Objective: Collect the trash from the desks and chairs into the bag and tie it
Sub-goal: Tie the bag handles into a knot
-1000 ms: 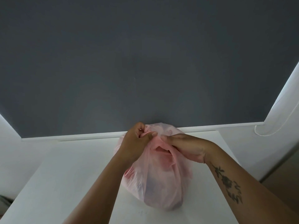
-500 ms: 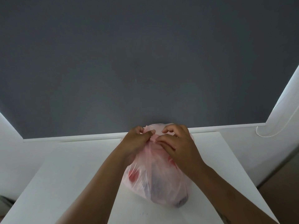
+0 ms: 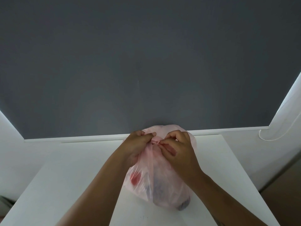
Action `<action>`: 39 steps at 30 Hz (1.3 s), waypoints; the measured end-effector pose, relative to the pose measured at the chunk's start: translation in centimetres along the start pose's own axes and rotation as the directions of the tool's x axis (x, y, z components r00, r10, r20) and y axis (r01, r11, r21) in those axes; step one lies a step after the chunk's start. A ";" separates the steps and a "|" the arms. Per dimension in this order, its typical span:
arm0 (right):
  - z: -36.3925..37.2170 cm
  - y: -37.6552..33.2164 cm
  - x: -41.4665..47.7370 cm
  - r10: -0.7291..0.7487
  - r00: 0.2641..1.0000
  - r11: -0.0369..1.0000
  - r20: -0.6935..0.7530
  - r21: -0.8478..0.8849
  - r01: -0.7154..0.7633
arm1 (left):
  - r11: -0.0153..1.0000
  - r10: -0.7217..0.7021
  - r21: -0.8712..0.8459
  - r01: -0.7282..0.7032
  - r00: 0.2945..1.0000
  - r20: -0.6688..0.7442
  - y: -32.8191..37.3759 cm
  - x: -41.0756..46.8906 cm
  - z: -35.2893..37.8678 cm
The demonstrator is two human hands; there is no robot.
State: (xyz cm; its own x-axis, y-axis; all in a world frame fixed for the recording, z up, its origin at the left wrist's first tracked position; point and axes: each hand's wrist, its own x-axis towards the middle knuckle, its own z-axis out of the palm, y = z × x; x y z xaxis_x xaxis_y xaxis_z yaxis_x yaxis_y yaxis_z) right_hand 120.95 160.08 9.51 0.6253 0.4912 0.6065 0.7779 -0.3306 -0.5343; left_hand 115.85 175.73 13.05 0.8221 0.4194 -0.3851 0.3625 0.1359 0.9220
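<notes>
One bag (image 3: 164, 183) on one desk (image 3: 73, 176), two hands, left hand (image 3: 136, 146) and right hand (image 3: 181, 151), one blind (image 3: 146, 62) behind the desk

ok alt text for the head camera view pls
Two hands, left hand and right hand, pinch the gathered neck of a translucent pink plastic bag of trash on a white table. A dark grey blind fills the background.

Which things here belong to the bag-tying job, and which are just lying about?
In the job: pink bag, left hand and right hand pinching its gathered neck, trash inside.
Just there: white desk beneath it, grey blind, bead cord.
</notes>
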 end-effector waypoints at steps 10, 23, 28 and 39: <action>-2.9 -1.7 1.0 0.578 0.750 0.405 0.320 0.686 -0.605 | 0.960 -0.019 -0.280 0.005 0.999 -0.049 0.1 -0.4 -0.8; -4.9 2.0 2.8 0.706 0.612 -0.008 0.356 0.869 -0.495 | 0.945 0.060 -0.207 -0.253 0.756 -0.652 -1.0 0.0 -3.4; -4.8 1.6 3.4 0.721 0.604 0.033 0.341 0.853 -0.522 | 0.936 0.154 -0.131 -0.327 0.715 -0.682 -0.7 -0.3 -3.4; -9.3 0.6 7.3 0.564 0.785 0.143 0.257 0.905 -0.399 | 0.784 0.440 -0.107 -0.611 0.669 -0.600 2.7 -2.4 -5.8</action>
State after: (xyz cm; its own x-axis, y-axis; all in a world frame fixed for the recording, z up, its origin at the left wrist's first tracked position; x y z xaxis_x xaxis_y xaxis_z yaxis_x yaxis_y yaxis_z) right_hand 126.56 155.92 19.07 0.9133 0.4065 0.0236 -0.1943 0.4861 -0.8520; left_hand 112.36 180.30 16.70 0.4459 0.8784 0.1720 -0.2649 -0.0540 0.9628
